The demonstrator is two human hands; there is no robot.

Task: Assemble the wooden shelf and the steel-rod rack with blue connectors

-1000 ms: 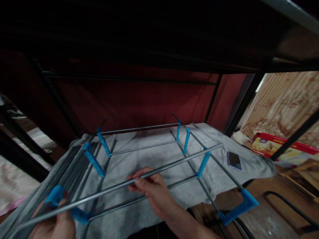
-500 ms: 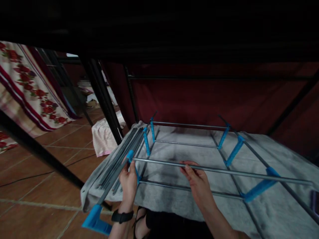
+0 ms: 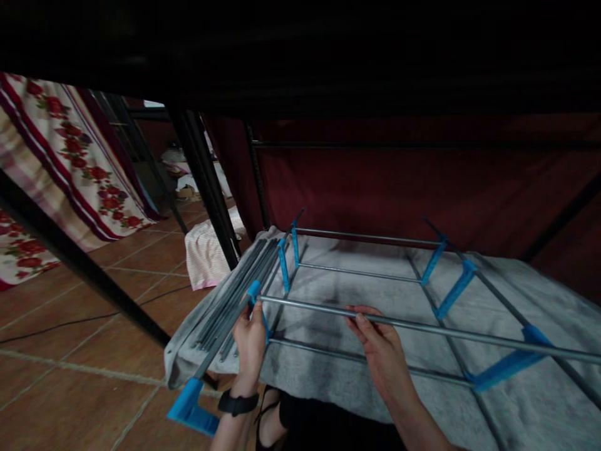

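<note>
My left hand (image 3: pixel 250 335), with a black band at the wrist, is closed around a blue plastic connector (image 3: pixel 254 289) at the near left corner of a frame. Its thumb lies at the left end of a grey metal tube (image 3: pixel 436 326). My right hand (image 3: pixel 381 346) pinches that tube near its middle, thumb in front and fingers behind. The tube runs from the connector across to the right. Below it is a frame of metal rods joined by blue connectors, such as the right-hand one (image 3: pixel 509 366). Another blue connector (image 3: pixel 192 407) projects past the near edge.
The frame rests on a grey cloth (image 3: pixel 323 391). Several loose metal tubes (image 3: pixel 235 294) lie along its left side. Black metal posts (image 3: pixel 201 169) stand at left, with a dark red curtain (image 3: pixel 375 181) behind. Tiled floor (image 3: pixel 70 332) and a flowered cloth (image 3: pixel 94 169) are farther left.
The view has turned slightly left, so the frame and hands appear a little farther right. Both hands keep their places on the connector and the tube.
</note>
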